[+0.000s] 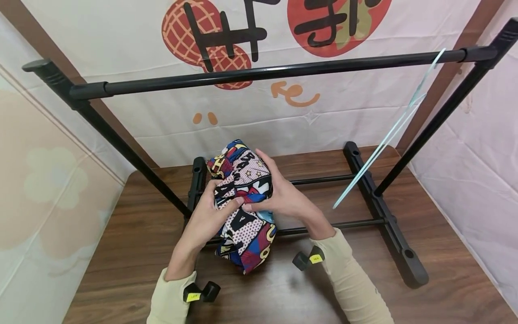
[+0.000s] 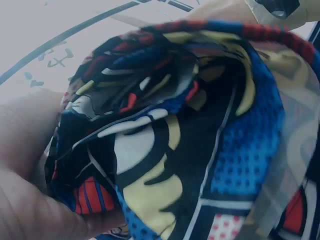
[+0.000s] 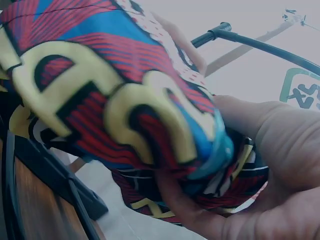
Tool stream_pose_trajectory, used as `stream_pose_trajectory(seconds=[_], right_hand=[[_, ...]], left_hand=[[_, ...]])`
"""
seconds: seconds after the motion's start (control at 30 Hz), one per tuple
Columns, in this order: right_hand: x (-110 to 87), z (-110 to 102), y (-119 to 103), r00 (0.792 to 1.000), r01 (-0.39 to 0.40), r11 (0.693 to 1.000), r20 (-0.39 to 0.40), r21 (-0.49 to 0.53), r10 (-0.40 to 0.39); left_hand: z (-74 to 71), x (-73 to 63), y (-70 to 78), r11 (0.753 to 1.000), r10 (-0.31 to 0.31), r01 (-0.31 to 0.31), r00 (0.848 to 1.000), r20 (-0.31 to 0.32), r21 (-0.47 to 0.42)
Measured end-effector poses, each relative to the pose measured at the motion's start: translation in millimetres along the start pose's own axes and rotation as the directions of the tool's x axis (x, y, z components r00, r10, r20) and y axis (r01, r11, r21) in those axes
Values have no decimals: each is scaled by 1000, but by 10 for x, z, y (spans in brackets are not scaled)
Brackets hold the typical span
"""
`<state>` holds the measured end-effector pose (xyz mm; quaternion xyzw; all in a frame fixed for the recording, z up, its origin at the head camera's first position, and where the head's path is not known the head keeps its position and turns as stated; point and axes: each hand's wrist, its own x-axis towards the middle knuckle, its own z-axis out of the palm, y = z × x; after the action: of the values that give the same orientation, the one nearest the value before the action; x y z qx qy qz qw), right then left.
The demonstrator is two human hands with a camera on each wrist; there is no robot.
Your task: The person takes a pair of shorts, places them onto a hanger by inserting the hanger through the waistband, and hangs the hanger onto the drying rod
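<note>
A bundled piece of fabric [image 1: 247, 229] with a colourful comic print is held up in front of the rack. My left hand [image 1: 206, 218] grips its left side, thumb lying across the front. On the opposite side my right hand [image 1: 285, 195] holds it with fingers around the edge, its thumb close to the left thumb. The left wrist view shows the cloth [image 2: 235, 150] curved into loose folds with a hollow between them. Large yellow letters on red and blue cover the bundle [image 3: 125, 100] in the right wrist view, where the right fingers pinch its lower edge.
A black garment rack spans the view, its top bar [image 1: 279, 71] running above the hands. A light-blue hanger [image 1: 355, 181] hangs near the bar's right end. The rack's right foot [image 1: 404, 252] lies on the wood-look floor [image 1: 121, 270]. Printed cloth backdrops [image 1: 323, 126] enclose the space.
</note>
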<state>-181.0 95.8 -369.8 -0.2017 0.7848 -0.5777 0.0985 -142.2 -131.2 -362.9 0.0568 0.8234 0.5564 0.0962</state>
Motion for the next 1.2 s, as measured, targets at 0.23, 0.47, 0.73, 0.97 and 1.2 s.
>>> stream_pose_trajectory(seconds=[0.23, 0.47, 0.73, 0.97, 1.2], right_hand=[[20, 9, 27, 995, 53, 999, -84, -5, -54], [30, 1, 105, 985, 89, 995, -152, 53, -80], [68, -54, 202, 954, 77, 962, -300, 263, 6], [73, -161, 198, 919, -47, 949, -358, 313, 163], [112, -334, 214, 919, -226, 960, -292, 166, 266]], left_hand=[[65, 38, -23, 994, 36, -32, 999, 32, -109], [119, 53, -15, 989, 59, -53, 998, 37, -136], [114, 25, 2, 971, 161, -161, 987, -17, -179], [90, 47, -10, 978, 160, -169, 984, -78, -123], [82, 84, -27, 968, 185, -201, 976, -111, -149]])
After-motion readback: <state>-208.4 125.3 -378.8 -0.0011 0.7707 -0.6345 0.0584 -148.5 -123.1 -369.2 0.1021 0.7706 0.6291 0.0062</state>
